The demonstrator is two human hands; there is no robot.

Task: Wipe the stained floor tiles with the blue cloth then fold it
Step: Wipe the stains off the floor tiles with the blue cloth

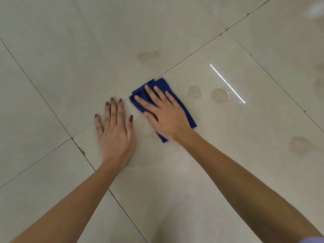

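Observation:
A folded blue cloth (164, 85) lies on the pale floor tiles (228, 137) near a grout line. My right hand (163, 111) presses flat on top of it, fingers spread, covering most of the cloth. Just left of the cloth, my left hand (114, 130) rests flat on the bare tile with its fingers apart, holding nothing. Brownish stains mark the tiles: two (220, 95) right of the cloth, one (145, 57) beyond it, and one (301, 144) at far right.
Dark grout lines (43, 100) cross the glossy floor. A bright strip of reflected light (228, 84) shows right of the cloth. Fainter smudges sit at the right edge (320, 85).

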